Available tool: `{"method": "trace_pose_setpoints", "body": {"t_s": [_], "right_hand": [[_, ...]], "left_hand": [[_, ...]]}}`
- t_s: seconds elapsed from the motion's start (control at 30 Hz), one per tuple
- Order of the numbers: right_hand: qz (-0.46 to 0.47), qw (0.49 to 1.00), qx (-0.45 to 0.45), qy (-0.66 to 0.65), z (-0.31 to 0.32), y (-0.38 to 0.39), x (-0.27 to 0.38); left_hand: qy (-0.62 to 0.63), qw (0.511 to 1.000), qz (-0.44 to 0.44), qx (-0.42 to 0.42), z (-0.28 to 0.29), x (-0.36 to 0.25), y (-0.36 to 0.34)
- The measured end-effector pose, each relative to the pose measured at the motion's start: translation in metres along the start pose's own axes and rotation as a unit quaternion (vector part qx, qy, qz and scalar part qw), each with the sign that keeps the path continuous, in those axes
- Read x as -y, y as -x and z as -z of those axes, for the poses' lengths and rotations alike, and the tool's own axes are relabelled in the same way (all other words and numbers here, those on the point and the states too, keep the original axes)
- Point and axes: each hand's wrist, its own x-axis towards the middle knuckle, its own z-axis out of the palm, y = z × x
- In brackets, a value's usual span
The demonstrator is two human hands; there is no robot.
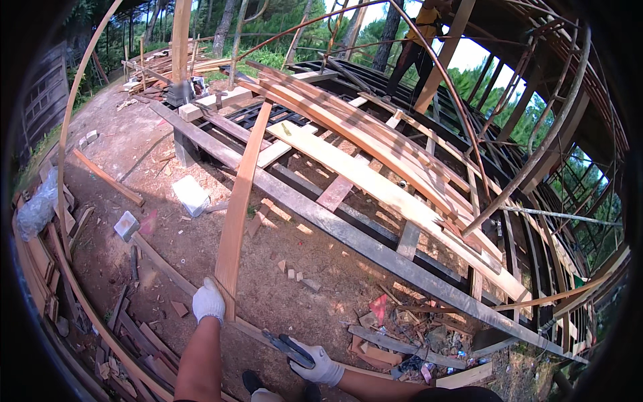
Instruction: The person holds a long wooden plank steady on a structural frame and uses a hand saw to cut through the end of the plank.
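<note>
Left: my left hand (209, 301), white-gloved, is curled closed on the left edge of a reddish board (242, 221), near its lower end. The board lies across the weathered beam (321, 213), its far part over the frame; I judge that a firm edge hold, with that beam as support, best checks rolling. Centre: a dark hand tool (289, 350), its exact kind unclear, points toward the board. Right: my right hand (320, 368), also gloved, is wrapped around the tool; I would keep its tip clear of the left fingers.
</note>
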Motion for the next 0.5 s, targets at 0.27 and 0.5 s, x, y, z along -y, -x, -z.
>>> {"method": "trace_pose_setpoints", "body": {"t_s": [0.27,0.5], "right_hand": [[-0.014,0.998,-0.037,-0.038,-0.029,-0.059,0.018],[0.021,0.997,-0.069,-0.009,-0.014,-0.013,-0.02]], "left_hand": [[-0.052,0.996,-0.054,0.048,0.008,0.029,-0.015],[-0.056,0.995,-0.07,0.042,0.009,0.0,-0.002]]}}
